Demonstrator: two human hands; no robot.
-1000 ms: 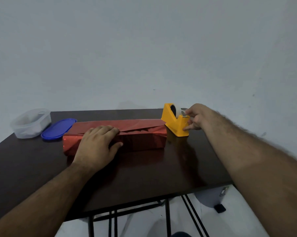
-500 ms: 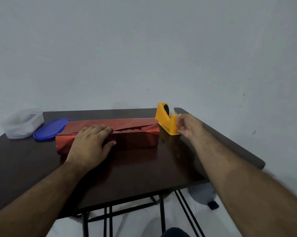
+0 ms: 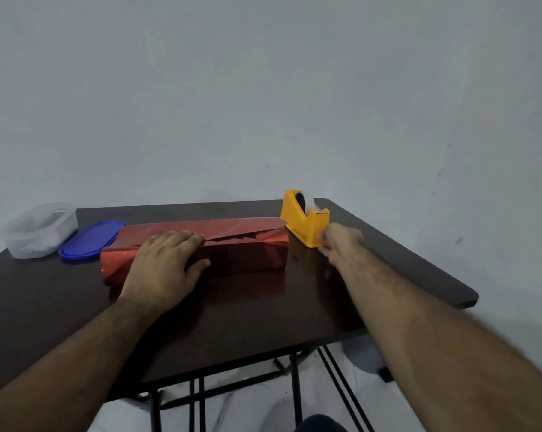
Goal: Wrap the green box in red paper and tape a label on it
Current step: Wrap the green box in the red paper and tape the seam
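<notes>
- the box, already covered in red paper (image 3: 241, 244), lies lengthwise across the middle of the dark table (image 3: 263, 310), loose flap along the top
- left hand (image 3: 165, 266) lies flat on its left half, fingers straight across the top seam, thumb down the front face, pressing rather than gripping
- right hand (image 3: 341, 244) is past the box's right end, at the front corner of the yellow tape dispenser (image 3: 305, 219), fingers curled; can't tell what they've got hold of
- clear plastic container (image 3: 39, 229) and blue lid (image 3: 92, 240) sit at the far left
</notes>
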